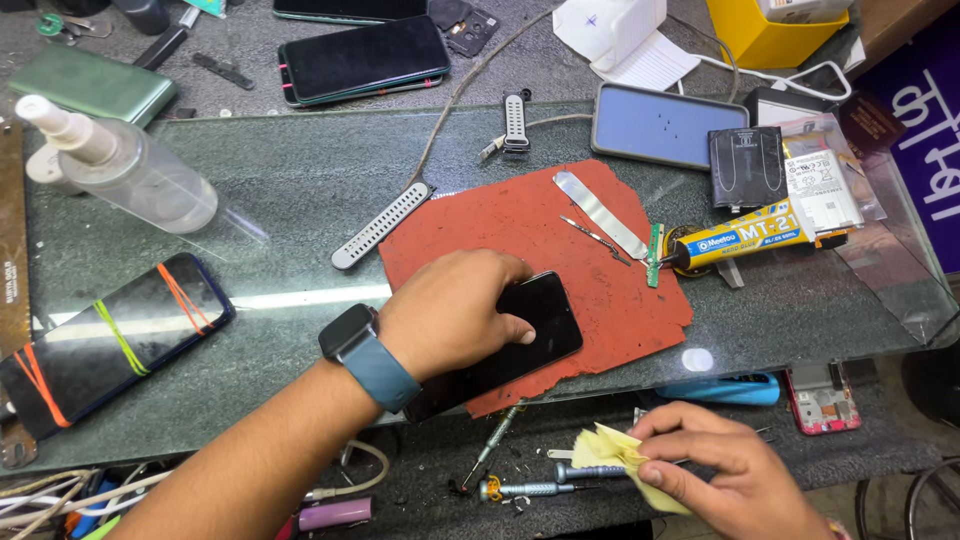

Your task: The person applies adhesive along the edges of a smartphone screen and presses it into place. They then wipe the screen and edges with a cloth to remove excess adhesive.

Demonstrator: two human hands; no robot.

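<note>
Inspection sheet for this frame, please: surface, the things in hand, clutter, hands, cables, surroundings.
Surface: glass top with a torn red mat on it.
Things in hand: dark phone lying on the mat; yellow cloth.
Clutter: spray bottle, banded phone, metal pry strip, glue tube, watch strap, battery, screwdrivers.
Hands: left hand pressed flat on the phone, watch on the wrist; right hand pinching the cloth.
Cables: grey cable across the glass; white cables at lower left.
Surroundings: yellow bin, more phones behind.
</note>
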